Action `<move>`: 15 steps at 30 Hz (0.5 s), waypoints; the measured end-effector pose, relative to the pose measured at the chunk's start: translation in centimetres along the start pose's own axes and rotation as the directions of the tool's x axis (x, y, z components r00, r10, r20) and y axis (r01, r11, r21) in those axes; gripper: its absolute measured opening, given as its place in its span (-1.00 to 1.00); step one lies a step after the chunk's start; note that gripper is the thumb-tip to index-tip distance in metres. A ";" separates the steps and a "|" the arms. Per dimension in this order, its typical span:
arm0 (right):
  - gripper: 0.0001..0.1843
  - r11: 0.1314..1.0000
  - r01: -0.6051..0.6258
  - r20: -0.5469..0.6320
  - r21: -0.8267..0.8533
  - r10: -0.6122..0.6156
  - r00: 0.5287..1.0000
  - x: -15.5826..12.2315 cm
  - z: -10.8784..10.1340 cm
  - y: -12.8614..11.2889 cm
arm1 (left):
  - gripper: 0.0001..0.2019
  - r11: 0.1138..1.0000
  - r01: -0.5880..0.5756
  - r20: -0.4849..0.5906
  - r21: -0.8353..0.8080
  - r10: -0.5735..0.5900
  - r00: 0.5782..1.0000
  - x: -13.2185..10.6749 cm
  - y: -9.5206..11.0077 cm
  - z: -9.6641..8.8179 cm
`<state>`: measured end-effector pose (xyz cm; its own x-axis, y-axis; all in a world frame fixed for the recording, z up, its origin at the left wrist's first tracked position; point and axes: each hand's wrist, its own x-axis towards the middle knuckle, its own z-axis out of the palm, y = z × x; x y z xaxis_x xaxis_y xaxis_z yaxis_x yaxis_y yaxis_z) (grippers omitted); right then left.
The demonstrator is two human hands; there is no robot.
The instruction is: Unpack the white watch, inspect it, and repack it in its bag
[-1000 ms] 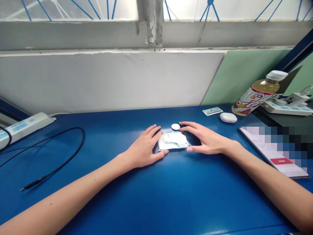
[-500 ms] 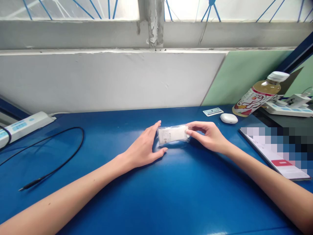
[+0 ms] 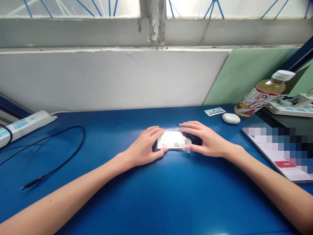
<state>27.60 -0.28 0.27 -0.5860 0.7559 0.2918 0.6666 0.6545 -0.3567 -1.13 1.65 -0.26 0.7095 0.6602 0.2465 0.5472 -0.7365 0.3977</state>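
Note:
A small white packet in a clear plastic wrapper [image 3: 171, 139] is in the middle of the blue desk, with printing and a square code on its face. My left hand [image 3: 146, 145] closes on its left end, thumb at the near edge and fingertips at the far edge. Around the right end, my right hand [image 3: 207, 138] has its fingers and thumb spread apart. The right thumb is close to the wrapper's near corner; whether it touches, I cannot tell.
Left of my hands are a black cable [image 3: 81, 137] and a white power strip [image 3: 26, 125]. On the right are a card [image 3: 214, 112], a white earbud case [image 3: 231, 118], a drink bottle [image 3: 261, 94], a partly blurred flat pad [image 3: 271, 156] and another power strip [image 3: 290, 108].
The packet has turned to show another face, with the square code. My left hand has closed on its left end. My right hand's pinch on the right end has opened.

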 end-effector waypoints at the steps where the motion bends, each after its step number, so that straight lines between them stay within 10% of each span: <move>1: -0.38 1.000 0.011 0.030 -0.009 -0.011 1.000 0.0 -0.1 0.1 | -0.44 1.000 0.007 0.002 -0.005 -0.007 1.000 0.0 0.0 0.0; 15: -0.48 0.995 -0.094 -0.068 0.026 0.096 0.993 0.2 1.7 -2.3 | -0.41 0.999 0.002 -0.028 -0.048 -0.003 1.000 0.0 -0.4 0.3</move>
<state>25.18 -1.63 -0.38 -0.4865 0.8144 0.3163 0.7069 0.5797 -0.4054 -1.24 1.85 -0.67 0.6952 0.6663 0.2697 0.5263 -0.7273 0.4405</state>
